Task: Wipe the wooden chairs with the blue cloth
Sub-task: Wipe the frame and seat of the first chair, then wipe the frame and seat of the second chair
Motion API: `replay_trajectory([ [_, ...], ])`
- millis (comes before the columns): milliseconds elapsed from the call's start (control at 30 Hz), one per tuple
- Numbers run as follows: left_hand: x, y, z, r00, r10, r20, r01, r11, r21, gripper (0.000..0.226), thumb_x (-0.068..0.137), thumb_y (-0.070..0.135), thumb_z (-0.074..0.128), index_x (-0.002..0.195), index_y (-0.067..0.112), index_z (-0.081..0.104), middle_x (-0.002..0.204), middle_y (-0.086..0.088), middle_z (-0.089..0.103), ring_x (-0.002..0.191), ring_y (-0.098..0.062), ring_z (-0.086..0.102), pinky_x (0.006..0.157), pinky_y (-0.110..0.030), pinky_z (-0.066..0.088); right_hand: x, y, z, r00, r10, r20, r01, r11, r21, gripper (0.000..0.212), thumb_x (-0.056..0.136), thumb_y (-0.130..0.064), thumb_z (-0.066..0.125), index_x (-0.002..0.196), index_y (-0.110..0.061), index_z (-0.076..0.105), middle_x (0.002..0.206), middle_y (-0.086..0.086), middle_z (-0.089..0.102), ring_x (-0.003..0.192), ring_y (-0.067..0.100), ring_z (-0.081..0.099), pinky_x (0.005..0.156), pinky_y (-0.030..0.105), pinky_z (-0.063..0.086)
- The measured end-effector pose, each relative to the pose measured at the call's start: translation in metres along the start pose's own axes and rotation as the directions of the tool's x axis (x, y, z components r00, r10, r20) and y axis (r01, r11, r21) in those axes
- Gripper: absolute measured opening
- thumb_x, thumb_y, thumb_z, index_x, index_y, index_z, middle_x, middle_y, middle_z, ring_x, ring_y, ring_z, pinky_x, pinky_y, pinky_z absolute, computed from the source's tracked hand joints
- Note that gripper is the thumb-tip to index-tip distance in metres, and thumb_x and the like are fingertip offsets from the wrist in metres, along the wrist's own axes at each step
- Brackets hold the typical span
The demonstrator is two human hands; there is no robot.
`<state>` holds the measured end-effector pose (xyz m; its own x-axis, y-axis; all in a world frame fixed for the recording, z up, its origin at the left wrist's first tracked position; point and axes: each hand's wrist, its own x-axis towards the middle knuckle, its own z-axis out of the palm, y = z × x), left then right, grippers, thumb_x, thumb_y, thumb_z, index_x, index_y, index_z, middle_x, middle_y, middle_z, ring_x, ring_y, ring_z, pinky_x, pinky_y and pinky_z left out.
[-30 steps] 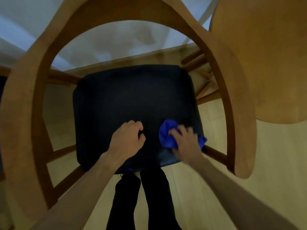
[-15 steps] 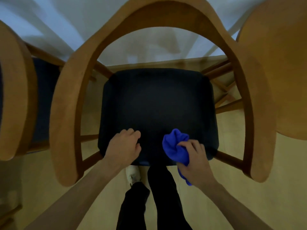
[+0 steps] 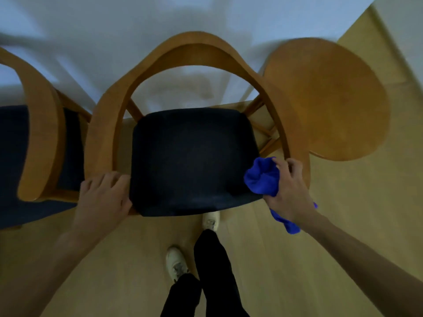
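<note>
Pale shoes stand on the wooden floor nearest; the left hand rests with straight fingers on the near end of the wooden chair's left armrest; the right hand clutches the bunched blue cloth against the right armrest's end, beside the dark seat; a second chair stands left, a round wooden table right; a white wall behind.
</note>
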<state>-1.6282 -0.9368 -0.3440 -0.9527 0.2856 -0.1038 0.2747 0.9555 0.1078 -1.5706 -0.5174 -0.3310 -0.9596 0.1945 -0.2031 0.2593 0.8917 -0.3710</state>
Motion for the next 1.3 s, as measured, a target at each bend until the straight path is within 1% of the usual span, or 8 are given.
replay_trajectory([
  [100,-0.02,-0.006,-0.005,0.996,-0.073,0.058,0.073,0.997,-0.002,0.047,0.079,0.019,0.07,0.124,0.011,0.059,0.125,-0.017,0.055,0.116,-0.04,0.048,0.093,-0.057,0.037,-0.016,0.026,-0.017,0.99,0.14,-0.033,-0.143,0.985,-0.096,0.089,0.065,-0.021,0.085,0.14,-0.024,0.037,0.145,0.015,0.024,0.11,0.04,0.053,0.088,0.045,0.05],
  [233,-0.03,-0.011,0.008,0.98,-0.103,0.171,0.115,0.991,-0.062,0.069,0.077,0.018,0.078,0.138,0.01,0.049,0.139,-0.019,0.044,0.126,-0.042,0.039,0.095,-0.057,0.046,-0.022,0.054,-0.017,0.959,0.278,0.059,-0.271,0.957,-0.104,0.092,0.07,-0.021,0.085,0.146,-0.032,0.035,0.154,0.023,0.016,0.117,0.052,0.05,0.09,0.051,0.047],
  [567,-0.045,-0.007,0.036,0.974,-0.221,0.05,0.226,0.961,-0.158,0.079,0.076,0.013,0.079,0.144,0.01,0.038,0.147,-0.021,0.03,0.128,-0.046,0.034,0.1,-0.059,0.042,-0.018,0.046,-0.003,0.946,0.311,0.091,-0.305,0.95,-0.071,0.09,0.076,-0.025,0.078,0.15,-0.034,0.027,0.132,0.021,0.043,0.108,0.041,0.051,0.098,0.051,0.045],
  [667,-0.042,-0.004,0.03,0.969,-0.234,0.082,0.244,0.959,-0.141,0.08,0.077,0.013,0.078,0.145,0.01,0.037,0.147,-0.02,0.031,0.131,-0.043,0.034,0.1,-0.057,0.044,-0.018,0.043,0.001,0.914,0.39,0.113,-0.397,0.917,0.046,0.088,0.078,-0.026,0.077,0.147,-0.04,0.024,0.124,0.02,0.044,0.102,0.038,0.051,0.092,0.048,0.046],
  [767,-0.041,0.0,0.027,0.967,-0.231,0.106,0.244,0.961,-0.13,0.076,0.08,0.011,0.076,0.146,0.01,0.038,0.149,-0.021,0.031,0.135,-0.042,0.033,0.102,-0.055,0.044,-0.017,0.038,0.006,0.897,0.413,0.159,-0.429,0.899,0.09,0.086,0.078,-0.024,0.078,0.146,-0.038,0.026,0.132,0.022,0.038,0.104,0.038,0.05,0.093,0.048,0.046],
  [967,-0.043,0.002,0.034,0.97,-0.203,0.136,0.216,0.972,-0.093,0.062,0.088,0.006,0.066,0.145,0.007,0.041,0.156,-0.027,0.02,0.145,-0.041,0.017,0.112,-0.05,0.03,-0.02,0.025,0.022,0.9,0.436,0.031,-0.436,0.891,0.128,0.07,0.083,-0.015,0.075,0.145,-0.02,0.041,0.146,0.025,0.021,0.11,0.041,0.05,0.101,0.046,0.043],
  [1167,-0.015,-0.005,0.032,0.965,-0.203,0.167,0.212,0.977,-0.033,0.049,0.09,0.006,0.063,0.137,0.004,0.048,0.154,-0.03,0.021,0.144,-0.045,0.019,0.108,-0.052,0.036,0.012,0.024,0.019,0.903,0.43,0.021,-0.429,0.895,0.124,0.062,0.088,-0.018,0.07,0.145,-0.016,0.046,0.141,0.03,0.03,0.115,0.041,0.043,0.099,0.038,0.038],
  [1300,0.018,-0.008,0.024,0.957,-0.232,0.174,0.241,0.97,-0.033,0.048,0.092,0.01,0.062,0.138,0.008,0.047,0.156,-0.026,0.018,0.145,-0.043,0.016,0.108,-0.052,0.037,0.05,0.022,0.012,0.915,0.402,0.042,-0.403,0.906,0.13,0.062,0.088,-0.022,0.068,0.145,-0.021,0.045,0.141,0.027,0.029,0.096,0.027,0.042,0.094,0.035,0.04],
])
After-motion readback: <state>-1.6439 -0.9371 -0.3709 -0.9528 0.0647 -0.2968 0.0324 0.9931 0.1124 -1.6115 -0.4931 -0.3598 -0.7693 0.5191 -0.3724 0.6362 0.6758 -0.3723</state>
